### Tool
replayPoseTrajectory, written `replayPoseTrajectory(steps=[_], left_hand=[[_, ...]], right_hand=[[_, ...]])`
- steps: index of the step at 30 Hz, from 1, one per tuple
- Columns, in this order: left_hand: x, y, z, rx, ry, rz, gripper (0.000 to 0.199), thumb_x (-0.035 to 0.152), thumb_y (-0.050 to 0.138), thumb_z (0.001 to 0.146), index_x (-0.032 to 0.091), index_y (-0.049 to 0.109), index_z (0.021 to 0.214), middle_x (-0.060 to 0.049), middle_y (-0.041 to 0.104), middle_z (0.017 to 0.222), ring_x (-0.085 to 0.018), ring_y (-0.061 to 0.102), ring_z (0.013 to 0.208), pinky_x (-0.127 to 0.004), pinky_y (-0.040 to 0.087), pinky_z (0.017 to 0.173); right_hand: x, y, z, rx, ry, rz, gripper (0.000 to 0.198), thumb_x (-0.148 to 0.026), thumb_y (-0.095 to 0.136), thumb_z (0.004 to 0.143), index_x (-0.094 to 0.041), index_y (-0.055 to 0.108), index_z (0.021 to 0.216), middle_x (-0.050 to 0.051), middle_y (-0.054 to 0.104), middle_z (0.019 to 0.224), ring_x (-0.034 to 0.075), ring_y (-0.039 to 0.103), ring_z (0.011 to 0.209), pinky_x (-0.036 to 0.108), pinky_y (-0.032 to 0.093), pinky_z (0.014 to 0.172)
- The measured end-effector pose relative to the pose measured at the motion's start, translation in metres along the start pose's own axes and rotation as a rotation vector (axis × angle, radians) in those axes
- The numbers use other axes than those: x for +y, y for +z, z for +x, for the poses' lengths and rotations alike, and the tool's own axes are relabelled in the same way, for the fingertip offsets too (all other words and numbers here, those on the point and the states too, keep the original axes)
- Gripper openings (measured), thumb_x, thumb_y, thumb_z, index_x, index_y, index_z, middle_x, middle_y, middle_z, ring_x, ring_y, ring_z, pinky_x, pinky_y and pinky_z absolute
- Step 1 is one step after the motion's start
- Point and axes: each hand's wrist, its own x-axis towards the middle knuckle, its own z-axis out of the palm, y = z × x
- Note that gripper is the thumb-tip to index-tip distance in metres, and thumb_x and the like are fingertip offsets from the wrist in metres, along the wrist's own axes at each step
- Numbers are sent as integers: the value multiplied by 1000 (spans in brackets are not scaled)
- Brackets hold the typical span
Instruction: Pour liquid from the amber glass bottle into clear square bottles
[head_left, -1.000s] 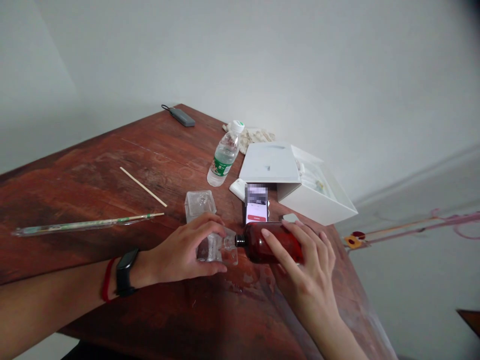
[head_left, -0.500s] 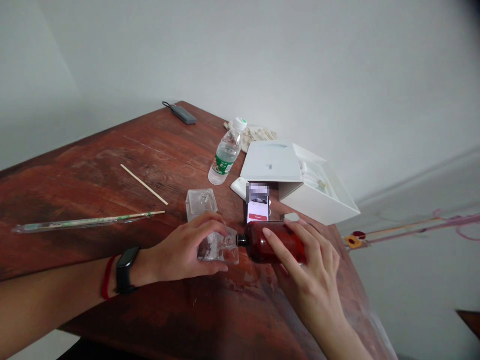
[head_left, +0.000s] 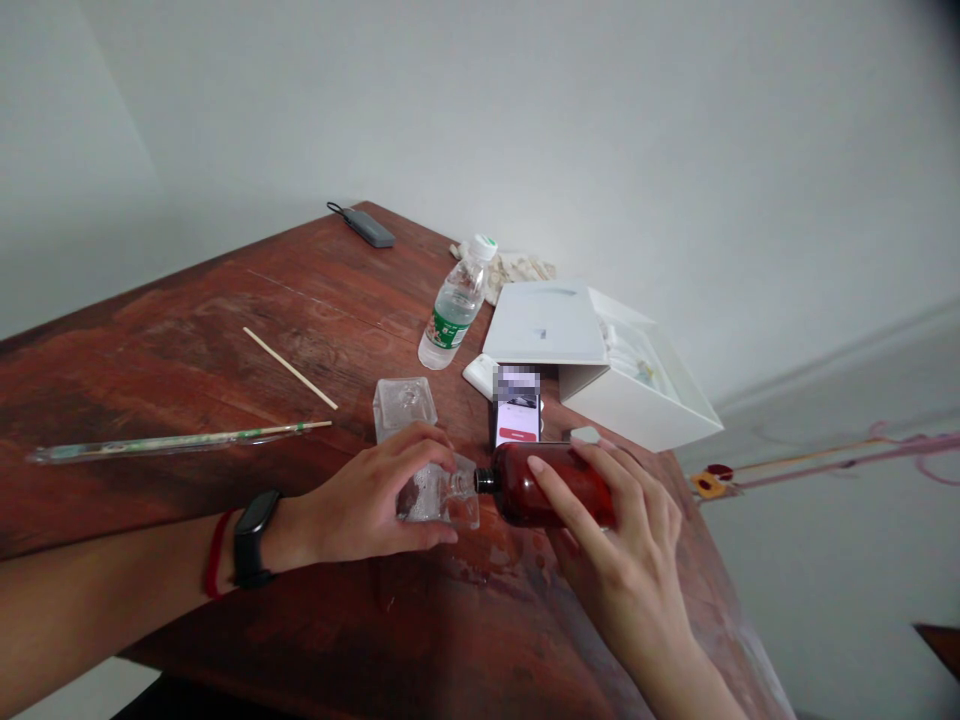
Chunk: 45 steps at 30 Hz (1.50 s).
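Note:
My right hand (head_left: 626,520) is wrapped round a dark red-brown bottle (head_left: 536,487), tipped on its side with its black neck pointing left. That neck meets the small opening of a clear container (head_left: 431,493), which my left hand (head_left: 375,497) grips between thumb and fingers. Part of the container is hidden behind those fingers. Just beyond my left hand stands a clear square block-like piece (head_left: 403,402). Wet spots show on the wooden table (head_left: 360,620) below the bottle's neck.
Behind stand a water bottle (head_left: 453,310) with a green label and an open white box (head_left: 637,400). A phone (head_left: 517,405) is close behind the red-brown bottle. A bare stick (head_left: 290,368) and wrapped chopsticks (head_left: 180,441) lie left; a grey device (head_left: 364,226) is at the far corner.
Both hands keep their holds, and the bottle's neck stays at the container's opening. The whole view has shifted very slightly.

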Motion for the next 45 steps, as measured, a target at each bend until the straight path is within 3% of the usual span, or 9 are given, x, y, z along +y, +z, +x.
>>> replayPoseTrajectory(steps=[19,45], left_hand=[[-4,0,0,-15,45,19,53,35,88,92,27,55,132,-8,62,139,-29,64,130,-46,53,115],[1,-2,1,-55,-1,-2,51,39,86,92,25,57,131,-9,65,137,-30,65,128,-45,56,111]], right_hand=[[0,-1,0,17,-15,-28,76,-19,61,106,-46,32,170,15,55,149,43,54,138,63,45,109],[0,-7,3,3,-44,-56,75,-21,62,105,-46,33,169,16,56,149,43,54,138,64,42,111]])
